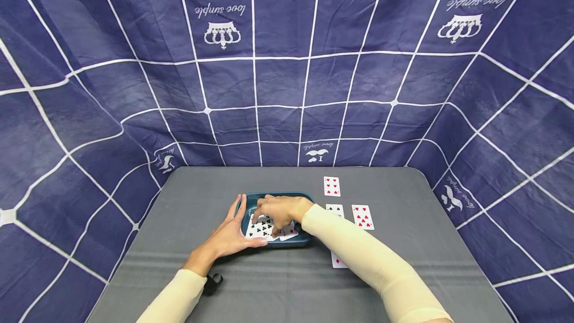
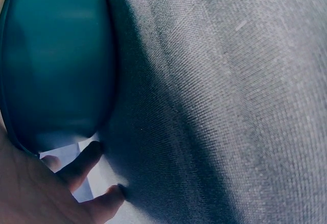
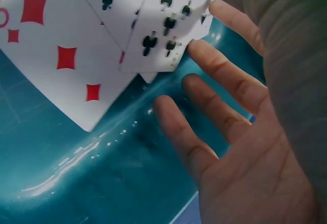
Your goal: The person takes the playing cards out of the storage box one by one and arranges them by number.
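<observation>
A dark teal tray (image 1: pixel 287 244) holds several loose playing cards, some overlapping. My left hand (image 1: pixel 230 233) rests against its left end, fingers spread and fairly straight, thumb along the near rim. In the left wrist view, two fingertips extend past the tray's outer wall (image 2: pixel 61 60). Reaching in from the right, my right hand (image 1: pixel 282 211) grips a clubs card (image 1: pixel 264 226) by its edges. Two fingertips meet the edge of that clubs card (image 3: pixel 158 35) in the right wrist view; the thumb is mostly hidden. A diamonds card (image 3: pixel 66 60) lies beside it.
Right of the tray lie a six of hearts (image 1: pixel 332 186), another hearts card (image 1: pixel 362 217), a black-suit card (image 1: pixel 334 209) and a diamonds card (image 1: pixel 339 260). My right sleeve partly covers the last two. Blue gridded cloth (image 1: pixel 287 79) surrounds the grey table (image 1: pixel 269 293).
</observation>
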`<state>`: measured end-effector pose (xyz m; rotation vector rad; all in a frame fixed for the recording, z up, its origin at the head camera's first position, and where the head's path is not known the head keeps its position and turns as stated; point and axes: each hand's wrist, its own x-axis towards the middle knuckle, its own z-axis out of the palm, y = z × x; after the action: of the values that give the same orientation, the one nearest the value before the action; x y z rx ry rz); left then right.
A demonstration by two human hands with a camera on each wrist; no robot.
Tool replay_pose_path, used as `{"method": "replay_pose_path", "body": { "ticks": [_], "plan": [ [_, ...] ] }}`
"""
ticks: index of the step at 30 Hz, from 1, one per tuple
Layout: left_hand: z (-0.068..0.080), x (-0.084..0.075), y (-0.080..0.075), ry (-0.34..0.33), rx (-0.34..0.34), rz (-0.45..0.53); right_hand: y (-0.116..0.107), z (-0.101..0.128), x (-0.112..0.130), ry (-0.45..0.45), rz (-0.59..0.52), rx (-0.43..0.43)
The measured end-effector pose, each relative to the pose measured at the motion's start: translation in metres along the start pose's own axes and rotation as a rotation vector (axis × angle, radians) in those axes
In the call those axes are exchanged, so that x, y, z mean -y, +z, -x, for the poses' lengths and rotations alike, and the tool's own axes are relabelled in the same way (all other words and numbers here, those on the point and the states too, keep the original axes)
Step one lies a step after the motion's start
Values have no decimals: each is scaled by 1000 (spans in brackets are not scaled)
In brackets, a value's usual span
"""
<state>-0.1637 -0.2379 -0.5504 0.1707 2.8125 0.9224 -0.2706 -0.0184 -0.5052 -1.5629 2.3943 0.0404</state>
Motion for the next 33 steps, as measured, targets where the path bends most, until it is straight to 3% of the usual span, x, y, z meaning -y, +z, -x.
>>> {"method": "replay_pose_path", "body": {
  "ticks": [21,33],
  "plan": [
    [-4,-3,1,-14,4,-12,8,3,-8,-9,-9,-46],
    [-2,-3,3,-14,-13,-27,3,22,-13,10,-171,-134]
  ]
}}
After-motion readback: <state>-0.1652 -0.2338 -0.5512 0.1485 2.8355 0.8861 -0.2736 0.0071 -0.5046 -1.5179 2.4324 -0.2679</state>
